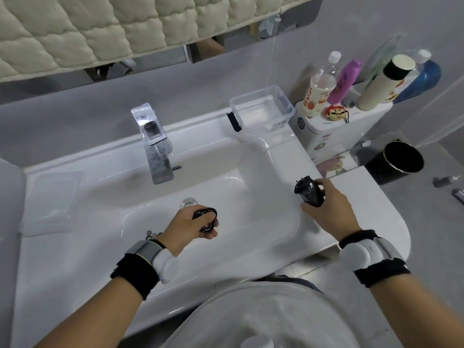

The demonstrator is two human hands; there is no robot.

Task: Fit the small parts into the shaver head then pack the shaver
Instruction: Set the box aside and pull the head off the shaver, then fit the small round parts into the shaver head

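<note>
The left hand (192, 226) clasped the shaver head (205, 219), the right hand (326, 209) the shaver body (310, 193); joining and packing apparently remained.

I see a glossy white ceramic-looking sink (251, 172), a water-stained chrome metal tap (157, 151), a clear plastic box (261, 110), quilted cream cloth (100, 28) and the shiny black shaver body (311, 193).

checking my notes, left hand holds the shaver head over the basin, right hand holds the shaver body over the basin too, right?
Not quite. The head view shows the right hand holding the shaver body over the flat counter to the right of the basin, not over it. The left hand does hold the shaver head over the basin.
</note>
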